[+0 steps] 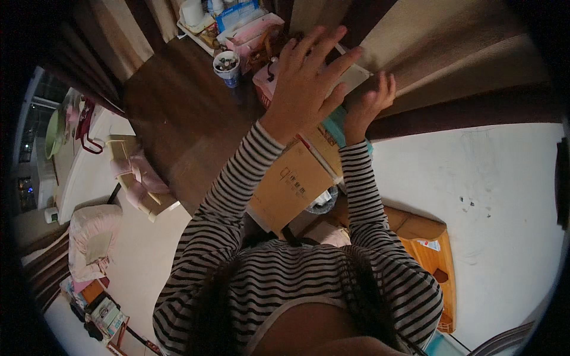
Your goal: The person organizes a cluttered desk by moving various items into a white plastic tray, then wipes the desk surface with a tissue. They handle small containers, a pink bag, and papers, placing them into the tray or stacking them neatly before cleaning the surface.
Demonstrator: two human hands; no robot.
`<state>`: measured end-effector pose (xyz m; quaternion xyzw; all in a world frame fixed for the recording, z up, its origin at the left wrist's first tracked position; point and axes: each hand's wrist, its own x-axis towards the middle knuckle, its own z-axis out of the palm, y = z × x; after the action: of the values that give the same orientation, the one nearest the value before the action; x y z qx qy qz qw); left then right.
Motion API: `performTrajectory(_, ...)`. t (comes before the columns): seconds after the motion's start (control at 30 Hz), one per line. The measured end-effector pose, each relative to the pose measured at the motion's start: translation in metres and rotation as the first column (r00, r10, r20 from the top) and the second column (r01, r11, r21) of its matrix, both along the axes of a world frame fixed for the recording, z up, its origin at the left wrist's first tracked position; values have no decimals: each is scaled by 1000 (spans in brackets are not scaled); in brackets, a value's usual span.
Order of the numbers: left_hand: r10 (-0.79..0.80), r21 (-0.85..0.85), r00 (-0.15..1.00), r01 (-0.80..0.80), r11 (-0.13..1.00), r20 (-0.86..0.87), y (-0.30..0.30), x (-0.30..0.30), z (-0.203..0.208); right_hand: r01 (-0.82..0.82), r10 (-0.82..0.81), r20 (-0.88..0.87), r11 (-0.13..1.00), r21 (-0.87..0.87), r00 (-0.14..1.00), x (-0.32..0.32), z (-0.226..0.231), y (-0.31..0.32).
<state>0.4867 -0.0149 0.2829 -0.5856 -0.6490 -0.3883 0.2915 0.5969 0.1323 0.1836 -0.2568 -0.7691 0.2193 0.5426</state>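
Note:
My left hand [309, 83] is raised over the far right of the dark wooden table [178, 118], its fingers spread and nothing in it. Beside it on the right, my right hand [368, 113] is lifted too, fingers stretched upward and apart, holding nothing I can see. Partly hidden behind my left hand is a pink and white bag or box [262, 80]. Between my wrists shows something teal [336, 126]. Under my forearms stands a brown cardboard box [294, 184] with dark print. A paper cup [227, 70] filled with small items is left of my left hand.
A tray [205, 44] with packages and a white roll sits at the table's far edge, before brown curtains [445, 53]. A wooden chair [139, 178] with pink cloth stands left, a pink-covered seat [95, 240] beyond. A white wall [475, 207] rises on the right.

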Motion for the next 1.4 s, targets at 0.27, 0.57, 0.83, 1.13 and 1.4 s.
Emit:
performTrajectory(0.27, -66, -236, 939, 152, 960, 337, -2, -2, -121, -301, 121, -313, 719, -627, 942, -14, -17, 39)
performTrajectory(0.57, 48, -531, 926, 172, 830, 375, -30, 58, -187, -70, 33, -73, 804, -590, 997, -1, -63, 29)
performTrajectory(0.83, 194, -430, 784, 102, 897, 590, -186, 126, -159, -280, 344, 2, 768, -575, 939, 46, -83, -127)
performTrajectory(1.13, 535, -629, 547, -21, 777, 644, -396, 236, -154, -379, 839, 367, 517, -768, 400, 134, -111, -362)
performTrajectory(1.4, 536, -604, 602, -110, 789, 591, -490, 249, -156, -549, 885, 416, 457, -699, 207, 142, -108, -462)
